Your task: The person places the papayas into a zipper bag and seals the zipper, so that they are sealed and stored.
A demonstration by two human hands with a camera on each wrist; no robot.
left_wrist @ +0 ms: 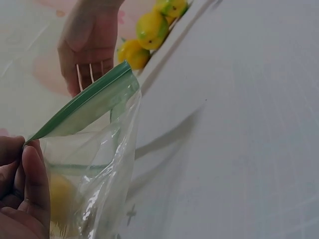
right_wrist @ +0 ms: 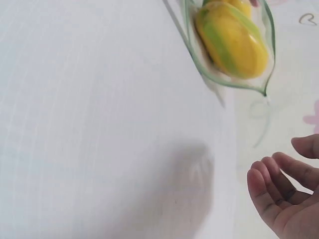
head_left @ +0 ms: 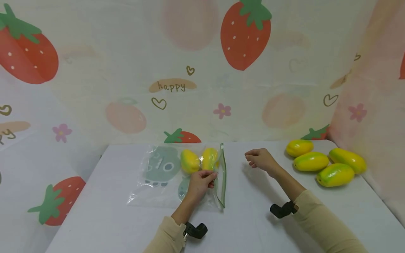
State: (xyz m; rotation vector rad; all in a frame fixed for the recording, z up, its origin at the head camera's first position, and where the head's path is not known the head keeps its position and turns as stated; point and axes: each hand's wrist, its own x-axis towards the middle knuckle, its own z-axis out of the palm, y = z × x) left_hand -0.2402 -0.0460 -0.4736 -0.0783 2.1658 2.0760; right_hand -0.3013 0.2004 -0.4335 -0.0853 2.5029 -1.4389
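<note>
A clear zip bag [head_left: 172, 196] with grey cartoon prints and a green zip edge lies on the table. Two yellow-green fruits that look like papayas [head_left: 190, 161] are inside it, near the mouth. My left hand [head_left: 199, 184] pinches the bag's upper layer at the mouth; in the left wrist view the green strip [left_wrist: 84, 102] stands lifted from the lower edge. The right wrist view shows a papaya [right_wrist: 234, 42] through the parted opening. To the right of the bag, my right hand [head_left: 262, 161] hovers above the table, fingers loosely bent, holding nothing.
Several more papayas [head_left: 335, 175] lie together at the table's back right. A white cloth covers the table [head_left: 253, 225]. Behind it hangs a strawberry-print curtain [head_left: 202, 105], which also runs along both sides. Each wrist wears a black camera [head_left: 281, 210].
</note>
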